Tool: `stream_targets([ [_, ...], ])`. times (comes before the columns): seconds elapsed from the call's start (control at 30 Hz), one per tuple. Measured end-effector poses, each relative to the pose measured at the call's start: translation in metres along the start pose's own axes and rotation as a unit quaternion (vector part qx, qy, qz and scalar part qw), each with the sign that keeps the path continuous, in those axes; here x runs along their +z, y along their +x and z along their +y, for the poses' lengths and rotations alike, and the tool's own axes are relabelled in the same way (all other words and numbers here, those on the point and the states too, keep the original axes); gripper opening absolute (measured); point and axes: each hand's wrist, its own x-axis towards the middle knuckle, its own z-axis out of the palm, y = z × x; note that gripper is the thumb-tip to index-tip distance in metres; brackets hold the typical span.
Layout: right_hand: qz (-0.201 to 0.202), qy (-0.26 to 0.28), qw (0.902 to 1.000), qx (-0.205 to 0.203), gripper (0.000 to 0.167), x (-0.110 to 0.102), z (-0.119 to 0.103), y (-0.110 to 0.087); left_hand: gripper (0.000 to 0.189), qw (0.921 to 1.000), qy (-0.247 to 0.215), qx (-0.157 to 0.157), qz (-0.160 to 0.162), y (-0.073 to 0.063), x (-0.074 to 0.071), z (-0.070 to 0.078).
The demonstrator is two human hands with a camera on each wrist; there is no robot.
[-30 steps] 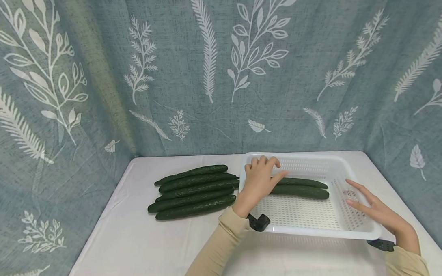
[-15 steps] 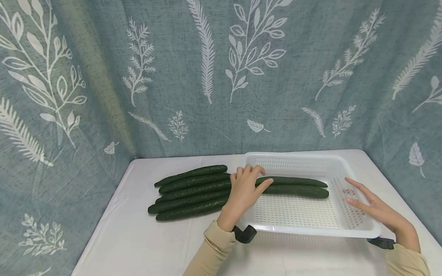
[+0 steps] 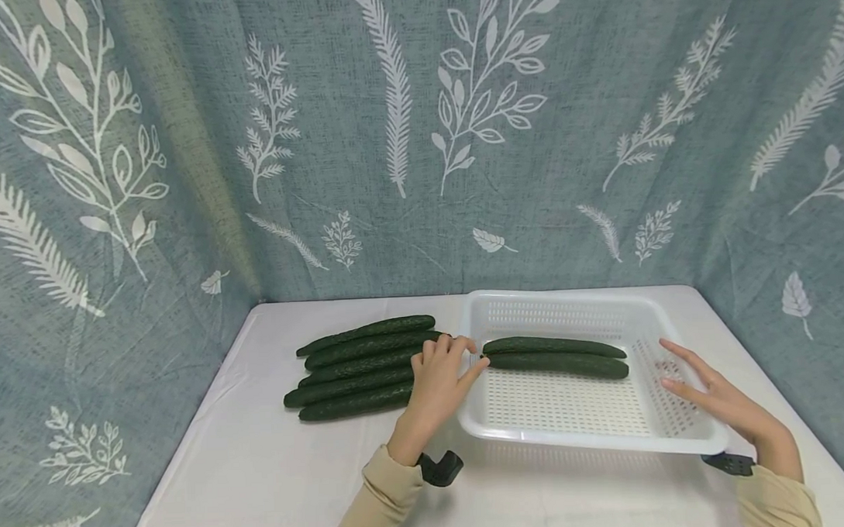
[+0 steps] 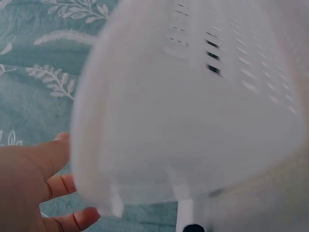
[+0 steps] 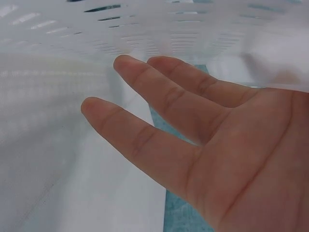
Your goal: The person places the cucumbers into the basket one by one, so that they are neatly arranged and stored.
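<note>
Two dark green cucumbers (image 3: 554, 365) lie side by side in a white perforated plastic basket (image 3: 575, 444). Several more cucumbers (image 3: 359, 370) form a row on the table to its left. My left hand (image 3: 436, 379) is over the right ends of that row, beside the basket's left wall, fingers loosely bent and holding nothing. In the left wrist view its fingers (image 4: 60, 183) lie beside the basket's pale wall (image 4: 145, 121). At the basket's right wall, my right hand (image 3: 734, 408) has two straight digits over the rim; the right wrist view shows three extended fingers (image 5: 145, 140) outside the wall.
A white cloth (image 3: 240, 464) covers the table. Blue-green curtains (image 3: 421, 240) with white leaf prints stand behind it and on both sides. A black wrist device (image 3: 439, 468) sits below my left hand, another (image 3: 729, 464) by my right wrist.
My left hand has moved left and toward me, from above the basket to the right ends of the cucumber row. My right hand and the cucumbers have stayed put.
</note>
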Motion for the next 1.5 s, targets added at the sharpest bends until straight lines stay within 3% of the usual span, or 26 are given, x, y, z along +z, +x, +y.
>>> stream_targets([
  [0.5,0.002,-0.01,0.9999,-0.006,0.07,0.0,0.0,0.0,0.024,0.9976,0.02,-0.062,0.024,-0.027,0.005,-0.045],
  [0.77,0.005,-0.009,1.0,0.0,0.071,0.001,0.001,-0.001,0.028,0.9952,0.033,-0.087,0.03,-0.041,0.001,-0.074],
  [1.13,0.007,-0.017,0.9998,-0.002,0.07,0.002,-0.001,-0.002,0.03,0.9883,0.08,-0.129,0.016,-0.052,-0.007,-0.105],
  [1.5,0.004,-0.006,1.0,-0.006,0.069,0.0,-0.001,0.001,0.043,0.9882,0.098,-0.117,0.016,-0.06,-0.001,-0.117],
])
